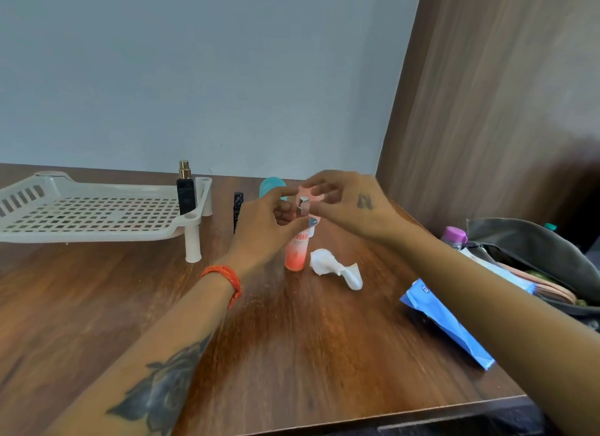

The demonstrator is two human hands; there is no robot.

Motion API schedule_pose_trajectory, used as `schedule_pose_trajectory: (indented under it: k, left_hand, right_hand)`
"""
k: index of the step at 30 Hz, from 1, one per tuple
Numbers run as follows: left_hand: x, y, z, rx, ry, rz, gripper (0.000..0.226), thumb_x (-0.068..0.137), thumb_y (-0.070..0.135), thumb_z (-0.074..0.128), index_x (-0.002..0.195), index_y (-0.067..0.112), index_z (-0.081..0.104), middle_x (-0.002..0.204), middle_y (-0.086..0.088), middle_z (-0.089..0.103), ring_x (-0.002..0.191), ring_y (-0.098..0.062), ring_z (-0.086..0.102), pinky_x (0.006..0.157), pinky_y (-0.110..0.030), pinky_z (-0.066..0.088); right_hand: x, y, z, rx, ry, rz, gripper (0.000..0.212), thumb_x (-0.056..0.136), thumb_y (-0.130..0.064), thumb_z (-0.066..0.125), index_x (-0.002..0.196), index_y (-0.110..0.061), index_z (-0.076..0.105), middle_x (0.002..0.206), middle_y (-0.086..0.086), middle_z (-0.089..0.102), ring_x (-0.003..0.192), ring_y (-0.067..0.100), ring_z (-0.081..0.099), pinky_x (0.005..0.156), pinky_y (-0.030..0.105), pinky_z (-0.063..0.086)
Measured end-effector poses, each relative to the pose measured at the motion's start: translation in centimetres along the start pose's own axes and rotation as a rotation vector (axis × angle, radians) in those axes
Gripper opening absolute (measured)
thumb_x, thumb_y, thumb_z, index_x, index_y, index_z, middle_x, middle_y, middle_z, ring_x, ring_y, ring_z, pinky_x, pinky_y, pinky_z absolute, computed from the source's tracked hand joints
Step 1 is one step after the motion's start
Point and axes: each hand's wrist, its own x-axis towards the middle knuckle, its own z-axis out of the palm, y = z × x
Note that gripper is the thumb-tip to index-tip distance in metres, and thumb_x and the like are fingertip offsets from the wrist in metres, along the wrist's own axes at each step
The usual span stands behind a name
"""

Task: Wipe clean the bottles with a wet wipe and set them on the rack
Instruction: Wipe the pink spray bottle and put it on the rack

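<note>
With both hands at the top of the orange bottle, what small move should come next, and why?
Probably press the pink cap, held by the right hand, back onto the orange bottle, which the left hand steadies. Its silver nozzle is bare, and the wipe lies on the table.

Seen from above on a wooden table (292, 354): left hand (259, 227) gripping an upright orange spray bottle (296, 252), right hand (347, 201) pinching its pink cap (312, 192) just over the silver nozzle. Crumpled wet wipe (334, 266) beside it; black bottle (185, 192) standing on the white rack (97, 211). Blue wipes pack (448, 322) at right.
</note>
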Motion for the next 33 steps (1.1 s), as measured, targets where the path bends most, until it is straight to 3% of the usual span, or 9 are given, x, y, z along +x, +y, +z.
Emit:
schedule_pose_trajectory:
  k: [3,8,13,17,20,23,27,30,33]
  left_hand:
    - [0.0,0.0,-0.1,0.005,0.003,0.017,0.051,0.076,0.027,0.073,0.123,0.017,0.055,0.083,0.009,0.063,0.076,0.004,0.059,0.067,0.002,0.043]
    - [0.1,0.3,-0.6,-0.045,-0.015,-0.013,0.048,0.073,0.029,0.075,0.117,0.024,0.056,0.083,0.014,0.063,0.078,0.001,0.062,0.067,-0.002,0.046]
    - [0.4,1.4,-3.4,-0.100,0.000,-0.038,0.045,0.075,0.034,0.073,0.115,0.023,0.057,0.108,0.005,0.065,0.092,-0.004,0.063,0.070,-0.008,0.049]
    - [0.5,2.2,-9.1,0.008,0.186,0.010,0.035,0.082,0.035,0.066,0.114,0.022,0.062,0.103,0.011,0.065,0.087,0.004,0.060,0.064,-0.001,0.043]
    - [0.7,0.7,-12.9,0.053,0.303,-0.030,0.029,0.086,0.039,0.060,0.110,0.023,0.064,0.103,0.007,0.066,0.091,-0.010,0.063,0.076,-0.015,0.045]
    - [0.8,-1.9,-15.5,0.057,0.351,-0.109,0.029,0.089,0.043,0.055,0.107,0.022,0.063,0.106,0.003,0.066,0.097,-0.017,0.064,0.086,-0.030,0.049]
    - [0.5,-5.3,-16.5,0.048,0.370,-0.234,0.043,0.090,0.048,0.050,0.114,0.015,0.061,0.112,-0.003,0.065,0.099,-0.020,0.063,0.080,-0.024,0.050]
    - [0.5,-6.2,-16.6,0.089,0.367,-0.271,0.049,0.091,0.051,0.046,0.118,0.013,0.060,0.115,-0.008,0.066,0.101,-0.024,0.063,0.094,-0.043,0.049]
    - [0.8,-6.4,-16.7,0.155,0.366,-0.264,0.048,0.093,0.048,0.043,0.122,0.013,0.058,0.119,-0.012,0.064,0.107,-0.028,0.061,0.098,-0.047,0.045]
  right_hand:
    - [1.2,-1.0,0.9,-0.134,-0.078,-0.026,0.022,0.078,-0.021,0.068,0.101,-0.020,0.070,0.095,-0.003,0.068,0.079,0.006,0.059,0.066,0.009,0.043]
    - [2.2,-2.1,0.9,-0.190,-0.084,-0.021,0.012,0.076,-0.013,0.069,0.087,-0.015,0.073,0.059,-0.015,0.048,0.055,0.002,0.046,0.050,0.006,0.030]
    - [3.5,-3.8,-0.1,-0.137,-0.084,-0.050,0.011,0.074,-0.010,0.068,0.084,-0.013,0.073,0.068,-0.005,0.062,0.068,0.012,0.060,0.056,0.015,0.041]
    - [5.1,-6.5,-0.1,-0.028,-0.119,-0.095,0.012,0.074,-0.006,0.068,0.084,-0.009,0.073,0.078,0.008,0.072,0.069,0.017,0.069,0.067,0.021,0.052]
    - [6.8,-9.1,0.6,0.108,-0.108,-0.120,0.010,0.074,-0.005,0.070,0.084,-0.005,0.071,0.079,0.015,0.072,0.073,0.024,0.070,0.074,0.031,0.057]
    - [8.6,-11.7,1.5,0.216,-0.098,-0.141,0.009,0.074,0.000,0.070,0.083,-0.001,0.070,0.078,0.018,0.070,0.074,0.029,0.070,0.072,0.035,0.059]
    - [11.0,-14.6,3.6,0.179,-0.104,-0.193,0.010,0.073,0.001,0.069,0.082,-0.001,0.070,0.075,0.013,0.069,0.069,0.022,0.069,0.067,0.030,0.059]
    - [12.7,-15.9,5.5,0.073,-0.139,-0.215,0.009,0.075,0.001,0.068,0.084,-0.001,0.070,0.072,0.007,0.067,0.066,0.017,0.068,0.065,0.025,0.058]
    - [14.3,-16.5,7.5,-0.011,-0.185,-0.228,0.010,0.075,0.002,0.067,0.084,0.000,0.070,0.068,0.001,0.064,0.060,0.013,0.066,0.058,0.019,0.056]
